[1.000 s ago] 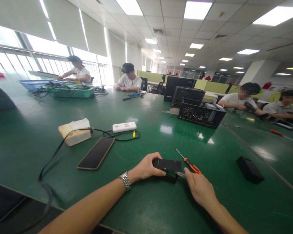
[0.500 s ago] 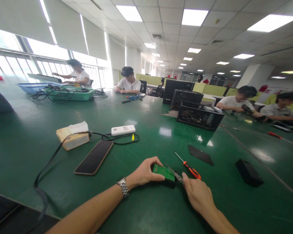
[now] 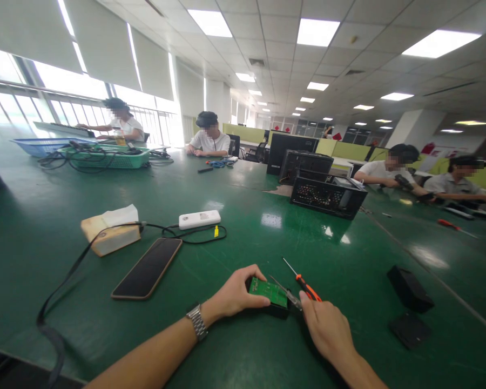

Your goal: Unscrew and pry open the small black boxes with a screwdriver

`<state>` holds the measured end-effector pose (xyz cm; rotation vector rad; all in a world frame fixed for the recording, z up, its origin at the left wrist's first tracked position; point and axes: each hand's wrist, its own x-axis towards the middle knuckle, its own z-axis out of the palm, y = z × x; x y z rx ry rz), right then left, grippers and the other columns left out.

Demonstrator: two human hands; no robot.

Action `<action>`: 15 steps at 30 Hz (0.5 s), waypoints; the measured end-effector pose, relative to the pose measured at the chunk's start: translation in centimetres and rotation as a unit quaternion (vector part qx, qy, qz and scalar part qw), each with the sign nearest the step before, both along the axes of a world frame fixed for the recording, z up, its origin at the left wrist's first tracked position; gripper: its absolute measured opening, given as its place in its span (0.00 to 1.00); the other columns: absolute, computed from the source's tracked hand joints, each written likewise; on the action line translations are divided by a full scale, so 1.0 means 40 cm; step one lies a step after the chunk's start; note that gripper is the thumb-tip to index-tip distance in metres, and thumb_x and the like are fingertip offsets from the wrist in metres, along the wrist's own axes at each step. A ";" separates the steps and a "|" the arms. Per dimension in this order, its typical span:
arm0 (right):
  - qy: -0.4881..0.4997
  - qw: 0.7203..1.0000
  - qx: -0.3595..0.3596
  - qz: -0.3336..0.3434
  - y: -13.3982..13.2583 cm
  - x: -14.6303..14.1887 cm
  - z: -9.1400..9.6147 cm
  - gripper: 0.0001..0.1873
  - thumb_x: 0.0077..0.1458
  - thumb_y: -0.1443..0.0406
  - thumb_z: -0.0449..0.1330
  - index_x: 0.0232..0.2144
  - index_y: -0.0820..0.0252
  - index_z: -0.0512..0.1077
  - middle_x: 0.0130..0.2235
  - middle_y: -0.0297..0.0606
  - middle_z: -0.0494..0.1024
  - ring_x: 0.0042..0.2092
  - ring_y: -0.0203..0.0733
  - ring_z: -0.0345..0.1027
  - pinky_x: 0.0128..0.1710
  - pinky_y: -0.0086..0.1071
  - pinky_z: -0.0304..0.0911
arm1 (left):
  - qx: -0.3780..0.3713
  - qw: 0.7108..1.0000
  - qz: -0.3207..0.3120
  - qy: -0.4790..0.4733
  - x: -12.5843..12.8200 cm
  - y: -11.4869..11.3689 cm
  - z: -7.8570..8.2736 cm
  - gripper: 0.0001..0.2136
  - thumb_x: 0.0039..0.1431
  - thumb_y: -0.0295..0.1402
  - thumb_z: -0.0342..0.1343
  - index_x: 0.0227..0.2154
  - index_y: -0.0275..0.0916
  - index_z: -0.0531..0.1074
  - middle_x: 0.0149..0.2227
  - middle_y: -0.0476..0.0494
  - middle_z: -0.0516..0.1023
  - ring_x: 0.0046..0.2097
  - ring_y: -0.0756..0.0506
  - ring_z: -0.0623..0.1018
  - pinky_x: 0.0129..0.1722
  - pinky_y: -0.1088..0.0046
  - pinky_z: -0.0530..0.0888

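My left hand point(image 3: 238, 290), with a metal watch on the wrist, grips a small black case point(image 3: 278, 310) between thumb and fingers. A green circuit board point(image 3: 263, 290) lies face up in the case. In my right hand point(image 3: 328, 327) is a pair of needle-nose pliers point(image 3: 293, 299); their thin tips are over the board's right part. Whether the tips touch the board, I cannot tell. Just beyond my right hand lies an orange-and-black screwdriver point(image 3: 303, 282), its handle end partly hidden by the hand.
To the right lie a black box-like shell point(image 3: 410, 288) and a dark flat plate point(image 3: 410, 329). On the left are a phone point(image 3: 148, 268), a tissue pack point(image 3: 112, 232), a white power strip point(image 3: 200, 219) and a cable. Computer cases point(image 3: 328, 195), baskets point(image 3: 105, 156) and several people are farther off.
The dark flat plate, earlier beyond the screwdriver, now lies near the black shell at the right. The view has shifted slightly. Both hands keep their hold on the case and pliers.
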<state>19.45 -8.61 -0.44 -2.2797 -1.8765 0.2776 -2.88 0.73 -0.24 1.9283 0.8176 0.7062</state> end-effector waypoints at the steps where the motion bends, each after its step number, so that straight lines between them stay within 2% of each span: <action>1: -0.002 1.000 -0.001 -0.002 0.000 0.001 0.000 0.38 0.65 0.52 0.31 0.22 0.57 0.74 0.29 0.44 0.79 0.31 0.49 0.74 0.28 0.33 0.54 | 0.002 1.000 0.001 -0.001 0.001 0.001 -0.002 0.19 0.43 0.41 0.67 0.36 0.36 0.70 0.35 0.49 0.73 0.36 0.46 0.71 0.35 0.75 0.66; 8: -0.001 1.000 0.005 -0.005 -0.001 -0.003 -0.004 0.37 0.65 0.52 0.32 0.23 0.58 0.75 0.29 0.45 0.79 0.33 0.49 0.73 0.29 0.33 0.52 | 0.021 1.000 0.008 0.001 0.001 0.008 -0.016 0.19 0.44 0.40 0.67 0.36 0.36 0.70 0.34 0.50 0.72 0.36 0.46 0.71 0.35 0.75 0.66; 11: 0.037 0.999 0.013 -0.001 0.004 0.012 -0.004 0.37 0.64 0.50 0.34 0.19 0.58 0.72 0.26 0.41 0.78 0.30 0.44 0.71 0.27 0.30 0.51 | 0.018 1.000 0.006 0.005 -0.001 0.003 -0.009 0.18 0.44 0.40 0.67 0.36 0.36 0.70 0.34 0.50 0.72 0.35 0.47 0.70 0.34 0.75 0.66; 15: 0.068 0.995 0.068 -0.026 0.009 0.065 0.001 0.33 0.60 0.45 0.42 0.15 0.58 0.66 0.20 0.35 0.72 0.24 0.37 0.65 0.23 0.27 0.47 | 0.017 1.000 0.017 0.014 0.002 -0.011 0.000 0.17 0.46 0.39 0.65 0.36 0.36 0.70 0.32 0.51 0.70 0.32 0.49 0.68 0.31 0.77 0.64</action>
